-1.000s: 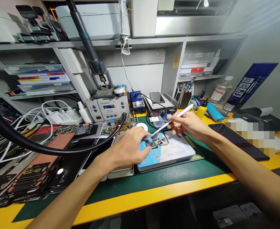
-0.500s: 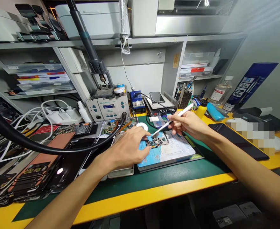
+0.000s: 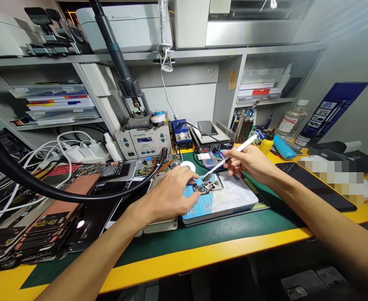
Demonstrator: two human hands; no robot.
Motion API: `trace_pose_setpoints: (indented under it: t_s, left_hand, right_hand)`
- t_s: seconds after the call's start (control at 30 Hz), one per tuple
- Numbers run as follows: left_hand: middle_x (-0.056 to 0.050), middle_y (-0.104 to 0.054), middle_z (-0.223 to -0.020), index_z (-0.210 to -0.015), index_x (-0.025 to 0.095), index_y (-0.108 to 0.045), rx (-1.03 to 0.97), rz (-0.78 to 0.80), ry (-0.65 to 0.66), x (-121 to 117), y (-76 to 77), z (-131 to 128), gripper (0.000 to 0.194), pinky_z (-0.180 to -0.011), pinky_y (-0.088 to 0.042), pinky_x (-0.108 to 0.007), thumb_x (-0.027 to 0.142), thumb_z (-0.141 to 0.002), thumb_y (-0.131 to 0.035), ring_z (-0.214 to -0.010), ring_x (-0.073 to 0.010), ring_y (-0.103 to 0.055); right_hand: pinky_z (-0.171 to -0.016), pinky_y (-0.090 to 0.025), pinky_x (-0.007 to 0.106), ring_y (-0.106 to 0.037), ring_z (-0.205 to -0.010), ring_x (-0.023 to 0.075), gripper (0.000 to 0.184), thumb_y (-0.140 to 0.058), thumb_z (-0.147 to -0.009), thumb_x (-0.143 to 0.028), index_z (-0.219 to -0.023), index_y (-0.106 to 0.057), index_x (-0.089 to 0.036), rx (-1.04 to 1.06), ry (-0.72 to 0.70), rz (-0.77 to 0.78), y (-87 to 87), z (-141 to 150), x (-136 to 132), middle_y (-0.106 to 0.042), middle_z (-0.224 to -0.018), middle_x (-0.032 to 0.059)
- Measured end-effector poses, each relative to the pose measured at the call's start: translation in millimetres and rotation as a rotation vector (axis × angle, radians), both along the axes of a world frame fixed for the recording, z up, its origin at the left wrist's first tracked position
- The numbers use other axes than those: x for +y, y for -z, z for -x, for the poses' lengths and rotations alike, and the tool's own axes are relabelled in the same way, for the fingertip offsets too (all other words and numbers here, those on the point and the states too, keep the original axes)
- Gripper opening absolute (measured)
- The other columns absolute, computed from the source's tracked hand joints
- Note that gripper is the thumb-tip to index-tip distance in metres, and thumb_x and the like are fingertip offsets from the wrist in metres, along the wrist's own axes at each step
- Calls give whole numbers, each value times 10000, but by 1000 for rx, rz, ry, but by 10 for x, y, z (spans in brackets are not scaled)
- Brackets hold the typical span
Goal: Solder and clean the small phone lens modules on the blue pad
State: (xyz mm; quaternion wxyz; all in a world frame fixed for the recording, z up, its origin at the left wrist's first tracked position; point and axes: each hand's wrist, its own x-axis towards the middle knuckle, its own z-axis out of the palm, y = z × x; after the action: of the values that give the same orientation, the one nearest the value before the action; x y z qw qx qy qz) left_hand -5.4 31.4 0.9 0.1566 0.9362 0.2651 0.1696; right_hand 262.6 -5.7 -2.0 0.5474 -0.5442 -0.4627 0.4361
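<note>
A small phone camera module (image 3: 213, 185) with several lenses lies on a blue-and-white booklet (image 3: 234, 200). My left hand (image 3: 174, 193) grips the module's left end between thumb and fingers. In my right hand (image 3: 245, 161) is a white toothbrush (image 3: 223, 163), held like a pen, its handle pointing up and to the right. The dark bristles are at the module's upper edge; whether they touch it I cannot tell. A white roll (image 3: 188, 166) sits just behind my left fingers.
Stacked phone parts (image 3: 52, 213) fill the left side, under a thick black hose (image 3: 77, 193). A hot-air station (image 3: 143, 140) stands behind. To the right lie a dark tablet (image 3: 315, 186), a yellow bottle (image 3: 266, 143) and a clear bottle (image 3: 292, 119).
The toothbrush head has shifted slightly to the right along the module's upper edge. My left hand keeps its hold on the module. The whole view has shifted a little.
</note>
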Motion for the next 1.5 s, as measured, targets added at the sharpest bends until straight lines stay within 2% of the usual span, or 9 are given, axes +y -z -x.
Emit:
trace_pose_setpoints:
  t_s: [0.23, 0.63, 0.87, 1.03, 1.27, 1.5]
  left_hand:
    - [-83, -648, -1055, -1145, 169, -647, -10, -13, -4, -16, -3, -1, 293, -894, -518, -412, 303, -888, -604, -984, -252, -609]
    - [-96, -654, -1022, -1055, 152, -668, -85, -87, -62, -84, 88, -149, 272, -896, -503, -436, 330, -850, -664, -1017, -284, -605]
    - [-89, -649, -1019, -1047, 158, -663, -104, -73, -66, -87, 81, -155, 245, -907, -500, -426, 314, -859, -655, -1017, -275, -604]
    - [-88, -649, -1030, -1062, 151, -664, -97, -63, -73, -89, 88, -164, 259, -913, -493, -433, 309, -858, -650, -1018, -272, -601]
    - [-81, -656, -991, -978, 167, -668, -108, -104, -175, -108, 163, -271, 254, -874, -490, -444, 383, -844, -668, -1003, -287, -605]
    - [-92, -653, -1024, -1011, 168, -664, -94, -102, -182, -139, 154, -281, 280, -890, -487, -472, 370, -817, -654, -1032, -310, -601]
  right_hand:
    - [-317, -416, 210, -653, -436, 173, 326, -841, -732, -367, -646, -605, -158, -9, 19, 0, -13, 12, 4, -728, -634, 112]
    - [-308, -419, 206, -651, -434, 170, 336, -855, -716, -383, -632, -639, -140, -20, 25, 11, -29, 23, 0, -719, -612, 106]
    - [-312, -426, 213, -651, -430, 173, 315, -828, -739, -343, -645, -580, -172, -5, 21, -2, -21, 17, -1, -721, -615, 101]
    - [-318, -427, 217, -656, -432, 182, 342, -846, -702, -334, -623, -549, -182, 6, 21, 0, -15, 7, -1, -715, -605, 93]
    - [-316, -422, 214, -648, -424, 176, 322, -833, -714, -330, -627, -561, -181, 1, 37, 4, -21, 33, -4, -710, -596, 88]
    - [-321, -428, 216, -648, -429, 173, 315, -829, -731, -339, -656, -566, -183, -8, 41, 2, -11, 15, 0, -712, -601, 81]
